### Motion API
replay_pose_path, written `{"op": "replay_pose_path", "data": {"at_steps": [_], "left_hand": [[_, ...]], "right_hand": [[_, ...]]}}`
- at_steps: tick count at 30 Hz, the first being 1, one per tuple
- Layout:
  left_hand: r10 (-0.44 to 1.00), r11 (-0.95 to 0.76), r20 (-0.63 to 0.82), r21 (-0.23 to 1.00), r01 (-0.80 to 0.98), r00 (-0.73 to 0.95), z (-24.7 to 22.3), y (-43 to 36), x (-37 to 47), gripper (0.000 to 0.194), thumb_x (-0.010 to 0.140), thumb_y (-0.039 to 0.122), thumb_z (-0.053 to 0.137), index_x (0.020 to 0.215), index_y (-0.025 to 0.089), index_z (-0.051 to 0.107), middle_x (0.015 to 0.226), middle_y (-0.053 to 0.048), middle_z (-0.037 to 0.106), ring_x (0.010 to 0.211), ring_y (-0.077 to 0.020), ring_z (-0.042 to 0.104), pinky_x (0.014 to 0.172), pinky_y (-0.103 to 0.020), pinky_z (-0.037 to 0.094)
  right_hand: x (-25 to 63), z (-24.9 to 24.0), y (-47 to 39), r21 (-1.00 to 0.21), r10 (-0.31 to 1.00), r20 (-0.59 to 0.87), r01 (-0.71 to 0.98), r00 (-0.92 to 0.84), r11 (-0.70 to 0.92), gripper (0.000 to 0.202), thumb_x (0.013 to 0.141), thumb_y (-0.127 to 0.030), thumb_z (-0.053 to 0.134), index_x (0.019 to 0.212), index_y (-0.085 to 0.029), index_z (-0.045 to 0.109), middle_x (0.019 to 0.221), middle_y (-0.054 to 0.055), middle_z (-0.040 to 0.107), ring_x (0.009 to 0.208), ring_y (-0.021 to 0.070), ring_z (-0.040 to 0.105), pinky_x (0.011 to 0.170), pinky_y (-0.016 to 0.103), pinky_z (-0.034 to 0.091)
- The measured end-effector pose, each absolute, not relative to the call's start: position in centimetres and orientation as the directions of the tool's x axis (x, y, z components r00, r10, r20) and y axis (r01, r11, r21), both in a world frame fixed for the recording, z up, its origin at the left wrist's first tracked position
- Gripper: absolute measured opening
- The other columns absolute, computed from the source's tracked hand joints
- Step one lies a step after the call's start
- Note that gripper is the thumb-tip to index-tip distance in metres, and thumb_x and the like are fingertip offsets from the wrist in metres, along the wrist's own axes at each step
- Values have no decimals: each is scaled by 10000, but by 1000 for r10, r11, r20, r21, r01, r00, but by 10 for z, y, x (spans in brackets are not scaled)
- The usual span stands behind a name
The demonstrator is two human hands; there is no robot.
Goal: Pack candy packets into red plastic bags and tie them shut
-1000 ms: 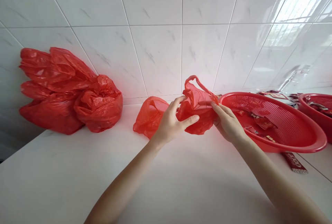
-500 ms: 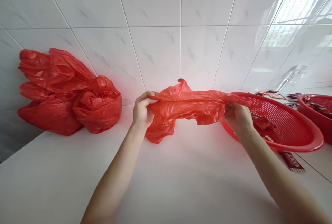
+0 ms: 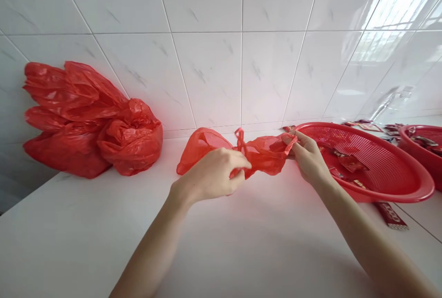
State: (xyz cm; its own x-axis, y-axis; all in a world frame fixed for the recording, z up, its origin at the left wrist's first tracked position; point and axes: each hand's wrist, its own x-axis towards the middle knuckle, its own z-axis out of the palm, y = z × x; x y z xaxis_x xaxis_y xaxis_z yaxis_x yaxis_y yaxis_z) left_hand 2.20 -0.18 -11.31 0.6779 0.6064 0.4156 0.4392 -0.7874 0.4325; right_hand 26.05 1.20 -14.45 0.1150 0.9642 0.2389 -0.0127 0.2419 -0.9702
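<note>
1. While the tabletop [image 3: 221,252] carries a perforated basket [image 3: 419,192] at right, bundled bags [image 3: 83,127] stand left.
2. Held bag [image 3: 269,153]: bunched, between basket and bundled bags. Handling appears partway: pickup done, release outstanding.
3. Right fingers [image 3: 303,140]: clamped on bag end. Left fingers [image 3: 238,159]: apart; bag contact cannot be confirmed.

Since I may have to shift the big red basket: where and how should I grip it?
I'd pinch the basket by its thick rim at the front right, coming from that side: the lip flares outward and looks uncovered there. The wrapper lies by the near edge, and the right hand is at the left end.
</note>
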Motion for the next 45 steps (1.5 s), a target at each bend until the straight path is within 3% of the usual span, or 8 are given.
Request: {"op": "replay_pose_path", "data": {"at_steps": [7,19,29,32,35,38,42,45], "left_hand": [[663,-717,266,494,492,699,-128,-5,53,353,942,137,412,1089,242,715,1084,-64,706,868,-202,659,734,-313,510],[869,-399,89,705,585,486,-145,19,44,319,899,175,421,934,275,722,704,5,636,585,-176,552,531,-274,355],[756,-376,-211,633,676,619,-142,12,44,364,711,109,469,697,271,795,698,-15,720,549,-178,563,520,-304,315],[787,-373,-202,598,710,583,-147,10,47,384,716,134,509,871,284,826,747,-26,740,582,-191,603,509,-293,330],[830,-347,-175,581,736,530,-153,9,49,473,676,166,600,1098,255,794,842,-52,754,671,-212,650,508,-273,367],[815,-346,-228,546,763,532,-153,7,52,457,641,209,656,1080,239,775,803,-43,713,664,-212,631,482,-270,348],[774,-365,-309,496,788,553,-148,4,56,72,604,173,623,646,232,621,569,12,507,483,-158,470,448,-292,203],[761,-374,-353,448,812,544,-147,3,56,173,544,121,614,551,224,474,496,39,368,430,-126,357,455,-290,176]], "right_hand": [[257,-137,2,-964,962,263,-23,77,266,366,750,-488,740,635,-195,554,604,-39,539,554,104,477,534,227,430],[267,-131,3,-968,967,243,-42,71,246,351,744,-483,756,653,-191,584,620,-23,576,581,126,543,570,253,478],[295,-141,13,-827,956,263,541,127,155,170,737,-299,775,737,-210,630,750,25,681,703,195,610,582,279,437],[305,-139,5,-738,966,259,650,21,184,457,645,-280,853,1076,-254,701,899,49,728,809,260,659,602,306,471],[302,-128,-13,-621,920,355,693,-167,365,649,738,-344,801,1353,-316,595,1203,81,706,1056,323,665,744,380,533],[287,-119,-29,-550,816,429,605,-386,575,313,940,-291,565,1237,-276,661,1176,70,727,993,248,689,786,357,538],[263,-125,-35,-489,664,205,512,-719,706,261,982,-202,453,1052,-223,703,948,56,736,823,193,664,709,305,493],[250,-136,-31,-381,662,-44,625,-748,681,253,989,-198,448,879,-220,675,733,14,661,659,172,589,599,285,400]]}}
